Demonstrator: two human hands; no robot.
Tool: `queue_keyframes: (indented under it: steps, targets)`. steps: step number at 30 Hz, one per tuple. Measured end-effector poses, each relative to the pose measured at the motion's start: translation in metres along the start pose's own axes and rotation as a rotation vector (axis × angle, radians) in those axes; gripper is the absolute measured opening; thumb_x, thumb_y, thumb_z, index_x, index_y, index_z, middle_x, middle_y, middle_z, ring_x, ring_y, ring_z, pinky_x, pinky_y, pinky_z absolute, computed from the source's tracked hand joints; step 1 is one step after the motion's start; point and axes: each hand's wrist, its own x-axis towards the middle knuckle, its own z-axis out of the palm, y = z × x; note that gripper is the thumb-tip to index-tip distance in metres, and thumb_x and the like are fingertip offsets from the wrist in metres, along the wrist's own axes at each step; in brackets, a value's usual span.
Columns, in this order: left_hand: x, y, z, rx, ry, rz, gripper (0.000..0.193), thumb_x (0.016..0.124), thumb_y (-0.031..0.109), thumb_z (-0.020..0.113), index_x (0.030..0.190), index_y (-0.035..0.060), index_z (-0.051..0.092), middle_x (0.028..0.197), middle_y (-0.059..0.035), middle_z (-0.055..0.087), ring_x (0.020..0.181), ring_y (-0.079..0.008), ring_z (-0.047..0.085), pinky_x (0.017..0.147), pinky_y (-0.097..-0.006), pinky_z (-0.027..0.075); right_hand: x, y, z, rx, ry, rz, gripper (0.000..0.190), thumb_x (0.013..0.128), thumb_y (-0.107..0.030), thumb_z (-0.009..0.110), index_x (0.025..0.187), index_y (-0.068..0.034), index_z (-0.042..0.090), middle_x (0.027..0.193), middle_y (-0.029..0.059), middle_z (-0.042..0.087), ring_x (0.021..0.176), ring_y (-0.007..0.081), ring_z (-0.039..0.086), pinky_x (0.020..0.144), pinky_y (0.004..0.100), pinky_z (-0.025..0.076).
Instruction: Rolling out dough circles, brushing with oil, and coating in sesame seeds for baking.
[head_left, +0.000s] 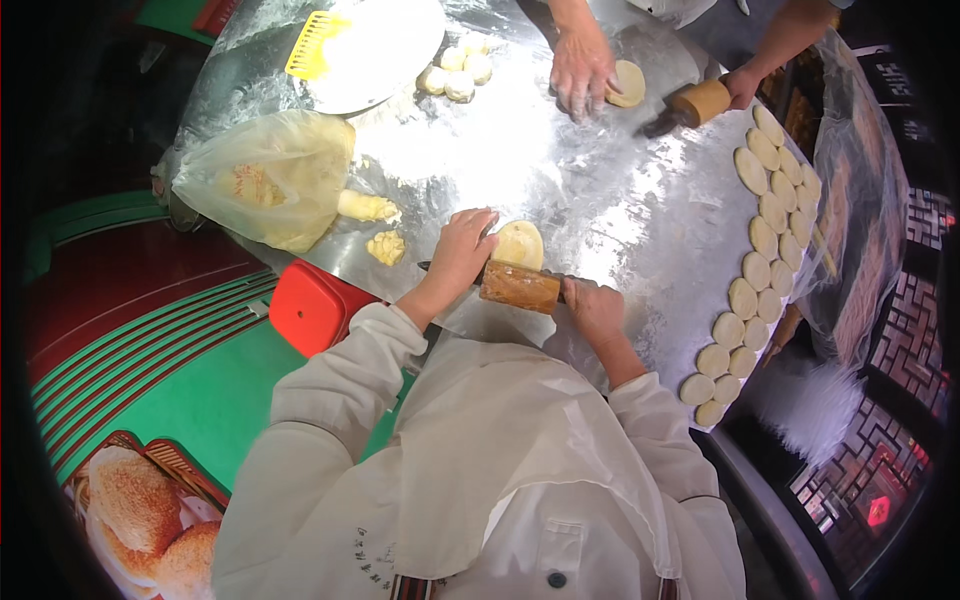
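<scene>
In front of me a wooden rolling pin (520, 286) lies across the near edge of a round, pale dough disc (519, 245) on the floured metal table. Its dark right handle is in the grip of my right hand (598, 309). My left hand (459, 251) is over the pin's left handle, whose tip pokes out on the far side of the wrist. The fingers of that hand reach forward, with the thumb at the disc's left edge. Whether they also grip the handle is hidden. Left of this hand are a small dough lump (387, 247) and a dough roll (367, 205).
A plastic bag of dough (270, 184) lies at left, below a white round board (390, 56) with a yellow scraper (311, 45). Several dough balls (460, 88) sit nearby. Opposite, a co-worker's hand (581, 71) touches another disc (627, 84). Dough rounds (742, 298) line the right edge; a red stool (304, 311) stands below.
</scene>
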Motion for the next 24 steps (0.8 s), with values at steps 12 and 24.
queue_keyframes:
  steps: [12,24]
  targets:
    - [0.078,-0.004,-0.020,0.248,0.034,-0.185,0.024,0.077,0.024,0.074,0.091,0.0074,0.065,0.095,-0.0106,0.062,0.097,-0.0290,0.058,0.088,-0.0433,0.041,-0.136,0.099,0.024,0.096,0.008,0.283,0.049,0.103,-0.039,0.039,0.078,-0.011,0.071,0.066,0.0120,0.066,0.060,0.0350,0.064,0.057,0.0462,0.050]
    - [-0.055,0.041,0.021,0.125,-0.315,0.480,0.017,0.081,0.001,0.063,0.097,0.0038,0.062,0.111,-0.0111,0.061,0.110,-0.0311,0.055,0.097,-0.0436,0.039,-0.081,0.060,-0.024,0.182,0.026,0.472,0.052,0.104,-0.040,0.033,0.082,-0.010,0.069,0.067,0.0126,0.066,0.065,0.0355,0.064,0.060,0.0467,0.049]
